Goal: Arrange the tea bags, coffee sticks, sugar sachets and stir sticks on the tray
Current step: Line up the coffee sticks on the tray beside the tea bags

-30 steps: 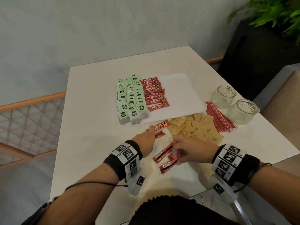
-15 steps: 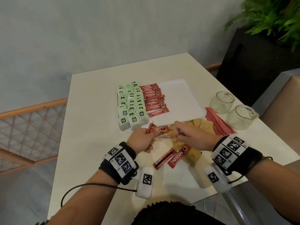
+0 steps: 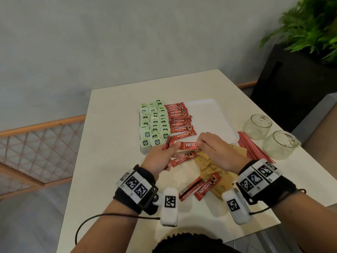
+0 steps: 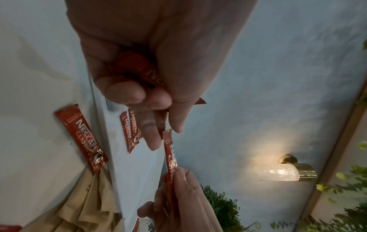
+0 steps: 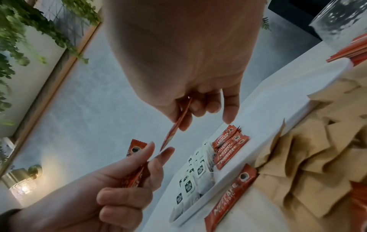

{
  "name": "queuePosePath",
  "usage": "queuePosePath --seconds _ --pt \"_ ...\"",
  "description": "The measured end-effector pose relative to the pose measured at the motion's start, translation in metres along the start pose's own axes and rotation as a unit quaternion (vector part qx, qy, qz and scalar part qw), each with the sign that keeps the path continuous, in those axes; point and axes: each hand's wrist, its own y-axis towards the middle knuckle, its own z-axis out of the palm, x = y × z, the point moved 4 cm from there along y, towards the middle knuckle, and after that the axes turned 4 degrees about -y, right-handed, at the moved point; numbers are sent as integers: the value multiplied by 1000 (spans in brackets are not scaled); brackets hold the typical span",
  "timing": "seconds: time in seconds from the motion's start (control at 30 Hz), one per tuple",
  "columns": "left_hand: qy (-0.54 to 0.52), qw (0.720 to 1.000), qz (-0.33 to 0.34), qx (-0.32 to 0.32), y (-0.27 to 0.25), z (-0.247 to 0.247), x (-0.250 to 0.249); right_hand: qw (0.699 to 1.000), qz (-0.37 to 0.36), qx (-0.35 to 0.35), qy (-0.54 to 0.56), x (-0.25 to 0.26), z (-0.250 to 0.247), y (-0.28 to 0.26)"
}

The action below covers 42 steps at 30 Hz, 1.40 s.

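right hand (image 3: pixel 214 152) grip pinches coffee stick (image 3: pixel 189 145) end | left hand (image 3: pixel 160 157) grip clutches bunched sticks (image 3: pixel 168 142), thumb on its other end

The cream table (image 3: pixel 113 161) carries a white tray (image 3: pixel 215 117), 2 glass jars (image 3: pixel 257 126), red stir sticks (image 3: pixel 255 150), brown sugar sachets (image 3: pixel 209 165) under the fingers, and perhaps 3 loose coffee sticks (image 3: pixel 207 188).
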Motion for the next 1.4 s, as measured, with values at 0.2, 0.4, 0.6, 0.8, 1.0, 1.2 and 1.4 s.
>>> queuePosePath --seconds 0.2,0.4,0.6,0.8,1.0,1.2,1.4 --pt "44 996 61 -39 4 -3 -8 1000 -19 -7 15 6 -4 7" --pt "24 994 89 -64 10 3 -12 999 -37 9 32 9 -4 16" --pt "27 993 68 -95 20 -6 -9 977 64 -15 203 -27 -10 28" --pt "29 991 36 -127 33 -22 -9 983 153 18 96 -63 1 52" --pt "-86 991 11 -102 38 -32 -13 977 208 44 29 -78 13 83" --pt "-114 990 16 -76 47 -40 -11 967 252 27 32 -90 27 98" --pt "-105 992 -2 -70 55 -45 -5 967 250 19 54 -90 30 110"
